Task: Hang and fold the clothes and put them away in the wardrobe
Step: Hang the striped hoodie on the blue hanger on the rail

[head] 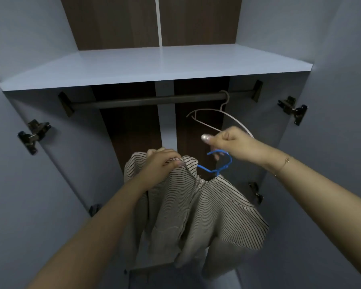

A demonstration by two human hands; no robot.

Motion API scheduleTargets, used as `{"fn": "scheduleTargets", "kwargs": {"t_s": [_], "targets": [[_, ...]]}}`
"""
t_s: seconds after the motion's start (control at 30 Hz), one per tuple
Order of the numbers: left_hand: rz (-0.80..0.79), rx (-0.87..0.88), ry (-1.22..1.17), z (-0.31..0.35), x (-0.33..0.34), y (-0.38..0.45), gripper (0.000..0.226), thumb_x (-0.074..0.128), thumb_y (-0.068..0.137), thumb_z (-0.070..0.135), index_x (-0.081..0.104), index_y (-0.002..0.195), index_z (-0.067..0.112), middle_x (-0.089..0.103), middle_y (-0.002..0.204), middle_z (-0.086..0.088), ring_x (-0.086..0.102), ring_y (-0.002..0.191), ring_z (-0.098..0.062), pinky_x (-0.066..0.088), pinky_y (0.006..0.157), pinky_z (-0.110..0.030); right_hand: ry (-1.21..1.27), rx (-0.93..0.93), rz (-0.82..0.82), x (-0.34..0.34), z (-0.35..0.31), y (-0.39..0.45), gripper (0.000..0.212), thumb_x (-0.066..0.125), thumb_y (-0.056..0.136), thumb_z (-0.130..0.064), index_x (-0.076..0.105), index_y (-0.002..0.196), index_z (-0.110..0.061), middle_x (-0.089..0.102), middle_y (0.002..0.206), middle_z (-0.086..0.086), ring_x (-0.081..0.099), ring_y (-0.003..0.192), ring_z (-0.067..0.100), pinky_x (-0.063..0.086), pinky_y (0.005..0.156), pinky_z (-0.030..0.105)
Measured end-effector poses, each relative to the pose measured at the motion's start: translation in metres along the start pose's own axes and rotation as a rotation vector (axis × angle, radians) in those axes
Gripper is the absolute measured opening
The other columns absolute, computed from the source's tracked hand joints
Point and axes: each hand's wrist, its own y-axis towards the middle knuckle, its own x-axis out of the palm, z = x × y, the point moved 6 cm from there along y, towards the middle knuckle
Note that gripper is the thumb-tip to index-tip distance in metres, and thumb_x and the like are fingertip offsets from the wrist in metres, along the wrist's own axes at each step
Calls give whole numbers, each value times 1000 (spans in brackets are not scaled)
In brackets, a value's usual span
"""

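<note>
Fingers (169, 158) of both hands curl: left pinches striped top (196, 209), right grips blue hanger (221, 163).

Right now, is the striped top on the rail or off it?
Off it. The striped top is on a blue hanger, whose hook the right hand holds below the rail; the left hand grips its shoulder.
</note>
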Motion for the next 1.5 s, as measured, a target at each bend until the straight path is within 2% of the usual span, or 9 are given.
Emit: {"fn": "scheduleTargets", "kwargs": {"t_s": [0.1, 0.23, 0.43, 0.63, 0.77, 0.9, 1.13, 1.3, 1.5], "targets": [[49, -11, 11, -6, -6, -8, 9, 57, 93, 37, 63, 86, 38, 56, 82, 30, 43, 90, 14, 16, 82, -25, 60, 109, -246, 26, 3, -3, 66, 42, 93, -62, 68, 61, -11, 57, 51, 3, 58, 55, 12, 46, 64, 10], [125, -101, 8, -24, -20, -16, 8, 58, 94, 35, 62, 89, 39, 58, 89, 23, 44, 92, -2, 19, 93, -30, 293, 109, -110, 37, -2, 8, 57, 43, 99, -51, 48, 48, -24, 38, 45, -7, 40, 46, 9, 49, 82, 27], [566, -171, -65, 0, -1, -65, 29, 61, 90, 44, 52, 110, 25, 43, 118, 2, 46, 109, -15, 39, 94, -30, 475, 172, -57, 45, -27, 38, 45, 37, 104, -37, 44, 62, -23, 34, 51, -10, 32, 45, 7, 47, 64, 23], [96, -238, -209, 15, 71, -67, 36, 57, 87, 59, 57, 97, 25, 41, 107, 9, 53, 93, -7, 52, 83, -35, 507, 173, -13, 49, -46, 48, 44, 41, 104, -33, 42, 61, -21, 32, 49, -8, 28, 45, 10, 38, 57, 24], [350, -319, -278, 8, 62, -59, 38, 69, 81, 52, 50, 96, 23, 47, 101, 10, 52, 85, -1, 51, 70, -24, 316, 165, 142, 37, -50, 40, 45, 49, 101, -29, 41, 58, -19, 31, 51, -3, 28, 47, 11, 32, 56, 26], [276, -422, -267, 16, 61, -37, 55, 66, 70, 71, 52, 96, 25, 58, 86, 12, 57, 71, -2, 51, 62, -27, 490, 167, 184, 37, -50, 32, 43, 44, 102, -23, 39, 60, -17, 26, 52, -2, 23, 50, 11, 25, 53, 25], [367, -94, -124, 43, 54, -26, 25, 58, 93, 26, 44, 72, 22, 40, 70, 14, 39, 62, -4, 29, 54, -19, 712, 165, 316, 24, -40, 28, 46, 43, 101, -19, 36, 56, -21, 25, 43, -10, 20, 41, 8, 20, 47, 24], [230, -160, -437, 24, 59, -30, 59, 70, 79, 51, 40, 124, 26, 50, 99, 3, 54, 76, -12, 54, 65, -32, 846, 207, 335, 20, -29, 28, 51, 40, 101, -18, 35, 51, -22, 22, 40, -10, 18, 39, 7, 18, 46, 24], [301, -60, -201, 26, 49, -34, 53, 62, 85, 54, 40, 130, 36, 41, 95, 15, 48, 72, -3, 45, 56, -21, 967, 226, 276, 23, -34, 36, 56, 39, 102, -18, 36, 46, -24, 21, 38, -10, 16, 36, 7, 18, 44, 22]]}}
